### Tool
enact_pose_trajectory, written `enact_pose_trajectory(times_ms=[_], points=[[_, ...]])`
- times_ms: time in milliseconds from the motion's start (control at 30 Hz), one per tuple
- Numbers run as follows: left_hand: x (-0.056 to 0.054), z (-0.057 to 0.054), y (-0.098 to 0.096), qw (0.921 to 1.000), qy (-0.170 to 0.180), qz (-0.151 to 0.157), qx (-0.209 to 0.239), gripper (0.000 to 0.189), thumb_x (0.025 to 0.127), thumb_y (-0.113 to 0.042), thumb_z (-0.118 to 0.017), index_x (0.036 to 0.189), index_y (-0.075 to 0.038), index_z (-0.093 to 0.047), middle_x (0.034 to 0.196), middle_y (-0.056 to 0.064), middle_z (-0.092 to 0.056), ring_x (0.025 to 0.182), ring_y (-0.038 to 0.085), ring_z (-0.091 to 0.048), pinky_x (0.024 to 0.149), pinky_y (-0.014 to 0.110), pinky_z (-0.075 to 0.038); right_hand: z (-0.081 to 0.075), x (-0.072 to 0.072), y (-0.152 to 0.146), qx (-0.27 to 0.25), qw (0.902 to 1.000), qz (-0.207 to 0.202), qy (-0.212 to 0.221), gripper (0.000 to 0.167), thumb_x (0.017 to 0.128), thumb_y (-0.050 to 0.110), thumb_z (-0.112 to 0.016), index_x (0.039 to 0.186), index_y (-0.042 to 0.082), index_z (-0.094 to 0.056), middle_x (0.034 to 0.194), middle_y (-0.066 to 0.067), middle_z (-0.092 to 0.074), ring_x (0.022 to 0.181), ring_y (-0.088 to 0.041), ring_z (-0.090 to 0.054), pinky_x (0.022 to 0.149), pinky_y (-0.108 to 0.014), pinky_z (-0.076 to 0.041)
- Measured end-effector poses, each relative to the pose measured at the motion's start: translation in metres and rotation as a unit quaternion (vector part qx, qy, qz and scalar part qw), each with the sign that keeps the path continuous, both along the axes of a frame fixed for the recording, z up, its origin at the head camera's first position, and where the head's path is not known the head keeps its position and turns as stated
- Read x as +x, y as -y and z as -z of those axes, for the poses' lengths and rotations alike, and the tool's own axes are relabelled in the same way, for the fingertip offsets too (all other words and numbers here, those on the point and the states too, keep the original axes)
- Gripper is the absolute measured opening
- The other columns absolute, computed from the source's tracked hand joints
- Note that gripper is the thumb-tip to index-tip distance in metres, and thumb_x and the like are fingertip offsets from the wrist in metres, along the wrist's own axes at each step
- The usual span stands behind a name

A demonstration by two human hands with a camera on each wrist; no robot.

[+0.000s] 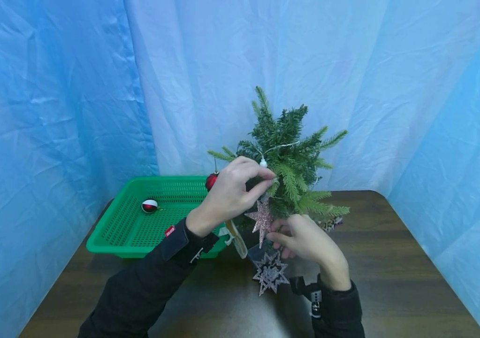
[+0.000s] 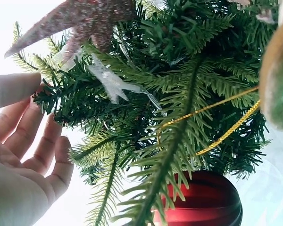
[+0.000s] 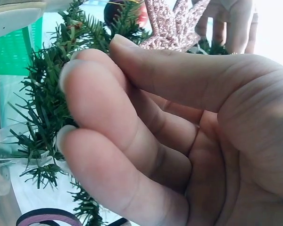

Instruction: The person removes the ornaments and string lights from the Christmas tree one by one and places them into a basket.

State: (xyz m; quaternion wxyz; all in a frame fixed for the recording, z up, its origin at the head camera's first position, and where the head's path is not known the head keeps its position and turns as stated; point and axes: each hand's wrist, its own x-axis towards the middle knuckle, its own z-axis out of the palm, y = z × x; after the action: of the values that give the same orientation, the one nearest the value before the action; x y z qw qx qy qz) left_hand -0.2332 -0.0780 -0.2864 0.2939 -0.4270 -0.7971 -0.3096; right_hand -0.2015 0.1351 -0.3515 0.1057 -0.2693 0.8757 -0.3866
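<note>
A small artificial Christmas tree (image 1: 292, 136) stands on the table, hung with ornaments. My left hand (image 1: 235, 185) reaches to its front and pinches a green branch tip (image 2: 49, 96) between thumb and index finger. Just below those fingers hangs a glittery pink star (image 1: 262, 217). Lower down, my right hand (image 1: 309, 241) has its fingers curled beside the star's bottom point, thumb close to the index finger; I cannot tell whether it pinches anything. A silvery openwork star (image 1: 270, 273) hangs under it. At the left side hangs a red ball (image 2: 210, 200).
A green plastic basket (image 1: 104, 241) sits left of the tree, with a red-and-white ball (image 1: 149, 206) inside. Between basket and tree hangs a flat brown-edged ornament (image 1: 237, 240) with a white bow. A thin white wire (image 1: 282, 146) crosses the branches. Blue curtains (image 1: 206, 84) surround the table.
</note>
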Motion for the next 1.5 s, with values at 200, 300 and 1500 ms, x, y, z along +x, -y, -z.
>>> enact_pose_trajectory(times_ms=[200, 300, 1500], points=[[0.002, 0.0, 0.001, 0.9993, -0.023, 0.022, 0.022, 0.015, 0.098, -0.014, -0.07, 0.111, -0.01, -0.076, 0.1, 0.0, -0.073, 0.107, 0.017, -0.058, 0.095, 0.029, -0.044, -0.001, 0.001, 0.0, -0.007, 1.0, -0.004, -0.002, 0.01, 0.1, 0.015, -0.067, 0.099, 0.006, -0.072, 0.077, -0.001, -0.072, 0.055, -0.015, -0.066, 0.054, -0.029, -0.056], [0.003, 0.0, 0.003, 0.9985, -0.025, 0.034, 0.035, 0.014, 0.098, -0.013, -0.07, 0.11, -0.009, -0.076, 0.099, 0.0, -0.073, 0.105, 0.016, -0.058, 0.093, 0.029, -0.045, -0.001, 0.001, 0.001, -0.015, 0.9999, -0.004, 0.005, 0.011, 0.099, 0.016, -0.067, 0.099, 0.006, -0.072, 0.079, -0.003, -0.072, 0.056, -0.015, -0.067, 0.056, -0.029, -0.057], [0.034, 0.027, 0.057, 0.9156, 0.321, 0.128, 0.205, 0.027, 0.109, -0.01, -0.047, 0.13, 0.004, -0.054, 0.098, 0.028, -0.057, 0.086, 0.03, -0.067, 0.079, 0.053, -0.058, -0.005, 0.009, 0.005, -0.056, 0.9976, -0.04, -0.001, 0.009, 0.097, 0.019, -0.071, 0.096, 0.01, -0.074, 0.088, 0.002, -0.074, 0.06, -0.016, -0.068, 0.059, -0.029, -0.058]])
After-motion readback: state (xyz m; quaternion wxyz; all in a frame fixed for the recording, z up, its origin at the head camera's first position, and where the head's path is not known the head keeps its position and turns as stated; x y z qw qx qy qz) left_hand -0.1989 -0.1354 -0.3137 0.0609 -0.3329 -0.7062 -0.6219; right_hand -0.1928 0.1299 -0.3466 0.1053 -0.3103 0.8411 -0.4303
